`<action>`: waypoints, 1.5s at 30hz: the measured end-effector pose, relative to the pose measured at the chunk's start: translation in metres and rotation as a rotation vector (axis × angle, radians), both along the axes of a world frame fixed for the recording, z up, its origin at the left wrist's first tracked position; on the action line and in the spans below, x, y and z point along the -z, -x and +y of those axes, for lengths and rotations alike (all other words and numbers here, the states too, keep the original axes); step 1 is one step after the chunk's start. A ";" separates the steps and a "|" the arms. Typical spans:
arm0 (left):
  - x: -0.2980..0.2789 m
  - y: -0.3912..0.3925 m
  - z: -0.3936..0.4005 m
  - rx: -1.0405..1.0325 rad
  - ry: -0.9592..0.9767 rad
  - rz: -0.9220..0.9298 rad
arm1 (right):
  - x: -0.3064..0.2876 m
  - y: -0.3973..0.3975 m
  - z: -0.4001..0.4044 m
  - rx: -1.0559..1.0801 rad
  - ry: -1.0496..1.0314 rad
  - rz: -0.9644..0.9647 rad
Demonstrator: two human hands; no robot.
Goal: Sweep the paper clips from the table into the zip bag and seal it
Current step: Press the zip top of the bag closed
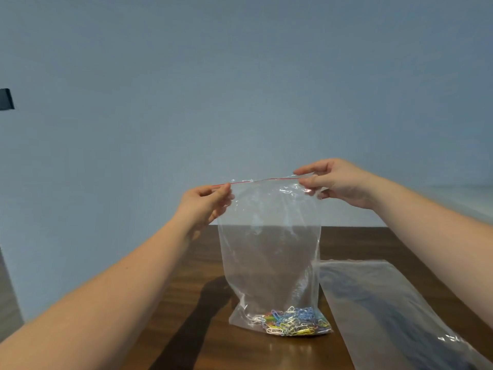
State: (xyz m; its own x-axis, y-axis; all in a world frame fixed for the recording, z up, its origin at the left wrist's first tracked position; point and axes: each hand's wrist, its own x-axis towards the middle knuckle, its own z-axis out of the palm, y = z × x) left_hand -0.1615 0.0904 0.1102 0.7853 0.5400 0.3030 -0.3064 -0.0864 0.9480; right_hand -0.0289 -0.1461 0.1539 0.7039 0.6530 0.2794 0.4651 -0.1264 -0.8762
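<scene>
A plain blue-grey wall (240,76) fills the background behind a dark wooden counter (186,303), seen from a head-worn camera. Above the counter, two bare hands hold a clear zip bag (269,249) upright by its top edge, its bottom resting on the wood. The left hand (205,202) pinches the left end of the red zip strip (264,180) between thumb and fingers; the right hand (336,182) pinches the right end the same way, and the strip runs taut between them, slightly higher on the right. Whether the strip is pressed closed along its length cannot be told. Paper clips (290,320) in blue, yellow, white, green and red lie heaped in the bottom of the bag, gathered toward its right corner. A second clear plastic bag (394,311) lies flat on the counter just to the right of the upright one. The forearms cast dark shadows on the wood in front of the bag. A small dark object (6,99) shows at the left edge of the wall.
</scene>
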 end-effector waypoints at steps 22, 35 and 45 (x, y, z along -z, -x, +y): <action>-0.002 -0.001 -0.011 0.036 -0.093 -0.103 | -0.030 0.049 0.060 -0.036 0.283 -0.335; -0.008 -0.003 -0.017 0.074 -0.167 -0.149 | -0.031 0.054 0.066 -0.080 0.275 -0.274; -0.006 -0.001 -0.018 0.139 -0.165 -0.097 | -0.038 0.060 0.062 -0.027 0.413 -0.158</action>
